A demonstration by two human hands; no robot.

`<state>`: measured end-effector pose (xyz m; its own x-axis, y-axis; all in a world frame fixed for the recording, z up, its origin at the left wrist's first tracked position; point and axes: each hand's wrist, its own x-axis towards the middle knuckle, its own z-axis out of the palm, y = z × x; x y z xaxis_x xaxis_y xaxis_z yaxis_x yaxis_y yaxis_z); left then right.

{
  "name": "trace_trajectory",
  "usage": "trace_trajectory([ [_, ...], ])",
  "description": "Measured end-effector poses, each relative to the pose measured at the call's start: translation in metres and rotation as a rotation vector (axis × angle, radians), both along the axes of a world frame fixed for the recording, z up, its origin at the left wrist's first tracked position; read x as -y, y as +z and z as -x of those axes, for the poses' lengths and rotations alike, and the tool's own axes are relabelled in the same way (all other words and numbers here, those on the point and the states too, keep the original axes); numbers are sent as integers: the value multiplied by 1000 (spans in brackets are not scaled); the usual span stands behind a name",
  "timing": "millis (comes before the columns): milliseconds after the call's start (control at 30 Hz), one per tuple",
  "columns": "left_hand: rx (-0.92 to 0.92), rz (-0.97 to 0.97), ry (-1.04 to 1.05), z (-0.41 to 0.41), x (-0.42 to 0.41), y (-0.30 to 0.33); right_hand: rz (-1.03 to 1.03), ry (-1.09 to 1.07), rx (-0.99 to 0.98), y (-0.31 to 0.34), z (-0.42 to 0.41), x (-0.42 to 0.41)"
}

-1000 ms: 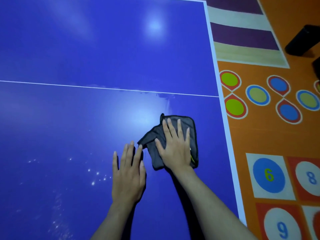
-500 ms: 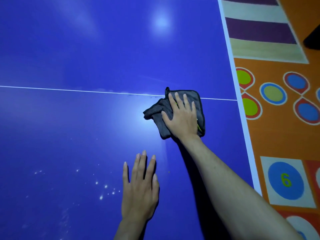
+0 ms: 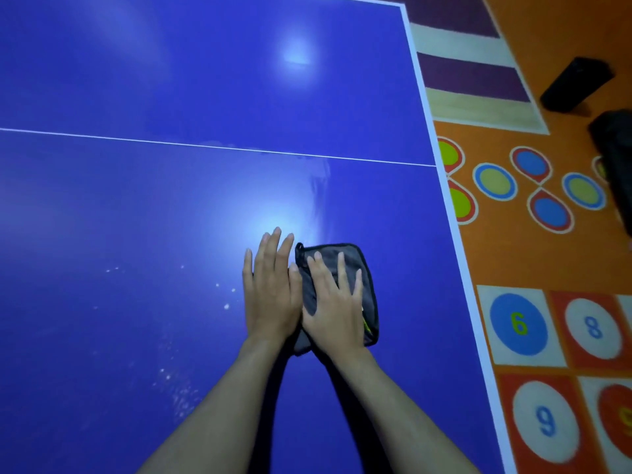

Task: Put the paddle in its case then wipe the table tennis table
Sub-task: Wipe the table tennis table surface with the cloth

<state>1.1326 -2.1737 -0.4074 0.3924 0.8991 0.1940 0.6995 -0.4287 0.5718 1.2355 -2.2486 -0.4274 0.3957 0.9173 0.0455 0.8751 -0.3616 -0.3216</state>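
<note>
Wiping stage, by the look of it: no paddle or open case on the table [image 3: 171, 80], only two dark objects lying off on the floor mat [image 3: 533, 254], well past the table's white side edge [image 3: 455, 234]; whether either is the case cannot be told.

Grey cloth [image 3: 367, 285] flat on the blue top, near that white edge and on the near side of the thin white centre line [image 3: 205, 145]. Right hand [image 3: 333, 309] spread flat on the cloth, fingers straight and fanned, palm pressing down, likely so the whole cloth drags evenly instead of bunching. Left hand [image 3: 272, 295] flat on the bare table just beside the cloth, away from the edge, fingers straight and close together, its side touching the right hand and the cloth's border; probably a brace for leaning over, perhaps also a stop against the cloth sliding sideways. Nothing pinched or gripped by either.

Faint streaks beyond the cloth toward the centre line, suggesting wiped ground there. White specks [image 3: 225, 306] scattered farther from the edge, beyond the left hand, not yet cleaned. Sensible next pass: sideways over those specks, with steady downward pressure.
</note>
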Motion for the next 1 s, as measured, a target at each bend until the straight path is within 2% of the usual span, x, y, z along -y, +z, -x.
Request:
trace_trajectory([
  [167, -197, -65, -30, 62, -33, 4, 51, -26, 24, 2, 54, 47],
  [300, -296, -80, -26, 93, -93, 5, 99, -23, 54, 3, 50, 29],
  [600, -388, -87, -74, 90, -208, -18, 28, -75, 65, 0, -12, -106],
  [1000, -354, -57, -94, 85, -217, -25, 17, -101, 82, -2, -104, -243],
])
